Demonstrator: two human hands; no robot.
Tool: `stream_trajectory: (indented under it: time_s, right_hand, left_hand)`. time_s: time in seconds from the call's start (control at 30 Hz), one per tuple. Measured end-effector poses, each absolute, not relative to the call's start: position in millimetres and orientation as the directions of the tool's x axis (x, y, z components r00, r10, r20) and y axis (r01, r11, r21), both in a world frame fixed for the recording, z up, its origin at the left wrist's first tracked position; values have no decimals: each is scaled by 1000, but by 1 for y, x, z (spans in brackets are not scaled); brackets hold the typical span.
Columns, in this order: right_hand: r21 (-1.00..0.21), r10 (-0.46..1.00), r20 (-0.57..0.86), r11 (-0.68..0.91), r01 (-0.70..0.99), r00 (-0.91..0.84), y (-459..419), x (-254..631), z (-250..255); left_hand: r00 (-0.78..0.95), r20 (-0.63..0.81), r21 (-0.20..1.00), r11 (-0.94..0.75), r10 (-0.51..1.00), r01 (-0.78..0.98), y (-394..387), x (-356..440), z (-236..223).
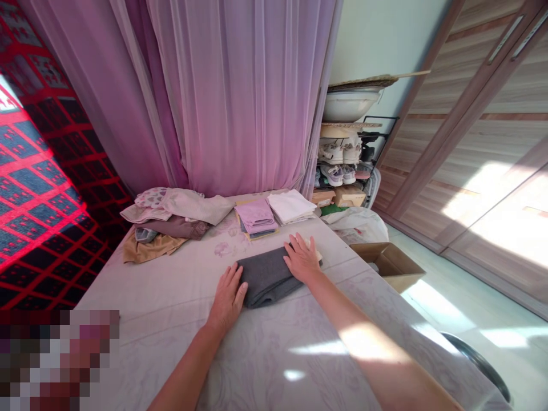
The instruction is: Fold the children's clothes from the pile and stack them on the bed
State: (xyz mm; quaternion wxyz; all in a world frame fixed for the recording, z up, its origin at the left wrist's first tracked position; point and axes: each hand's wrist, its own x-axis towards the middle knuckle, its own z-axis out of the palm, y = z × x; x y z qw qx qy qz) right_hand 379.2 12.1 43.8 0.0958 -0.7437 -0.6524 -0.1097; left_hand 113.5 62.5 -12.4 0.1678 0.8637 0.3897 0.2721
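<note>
A dark grey folded garment (269, 274) lies on the patterned white cloth covering the table (171, 319). At its left edge rests my left hand (229, 297), fingers stretched out and touching the fabric. My right hand (302, 260) lies flat on its right end, fingers spread. A bit of cream fabric (318, 254) peeks out beyond my right hand. Farther back sit a folded stack with a lilac piece (257, 214) on top and a folded white stack (291, 205) beside it. A loose heap of clothes (188, 208) lies at the back left.
Purple curtains (240, 103) hang behind the table. On the right stand a shoe rack (342, 154) with a white basin (351, 105) on top, an open cardboard box (389, 265) on the floor, and a wooden wardrobe (479, 125). A blurred patch covers the lower left.
</note>
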Motion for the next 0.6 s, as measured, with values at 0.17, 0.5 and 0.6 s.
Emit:
stream_trajectory:
  time_s: [0.17,0.5,0.6]
  right_hand:
    - [-89,937,341,-44,995,72,7,328,55]
    - [-274,986,92,-111,955,141,-1,300,44]
    - [-327,990,114,-39,944,81,-11,283,58]
  left_hand:
    - [446,377,530,-584,812,615,69,120,-25]
    - [393,322,603,-507,861,617,62,120,-15]
    - [335,249,732,-403,909,549,61,117,-9]
